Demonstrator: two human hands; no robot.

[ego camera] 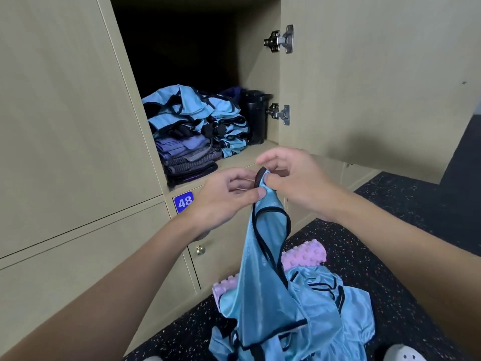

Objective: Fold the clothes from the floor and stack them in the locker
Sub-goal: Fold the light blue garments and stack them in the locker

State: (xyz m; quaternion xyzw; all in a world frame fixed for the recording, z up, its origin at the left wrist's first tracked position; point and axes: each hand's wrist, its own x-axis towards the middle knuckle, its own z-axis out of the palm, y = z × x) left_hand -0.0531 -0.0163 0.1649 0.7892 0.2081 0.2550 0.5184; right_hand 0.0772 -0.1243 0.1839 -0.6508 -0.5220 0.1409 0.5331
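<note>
Sky-blue shiny polyester bib with black binding [263, 256]: hung just in front of the open beige laminate locker [257, 61], below its shelf edge. Pinched at the black-bound top loop by left hand [229, 194] and right hand [294, 173], thumb and fingertips of each clamped on the fabric, close together. Trailed at the lower end into a loose heap of matching blue bibs [333, 303] on the black speckled rubber floor [403, 217] below the locker, next to a pink knobbly foam roller [304, 254].

Judged slick, thin and limp: likely to slip from so small a pinch, and to shed a crease once folded. Might also drag tangled neighbours up from the heap.

Inside the locker, toward its left: stack of folded clothes [197, 131], puffy blue bibs above flatter grey and purple knits. Bulged at the top and reached near the shelf's front edge; could slump out under one more slippery layer laid crooked. To the right of the stack, against the locker's right wall: black cylindrical bottle [255, 115], hard and upright, open to a knock during placing.
</note>
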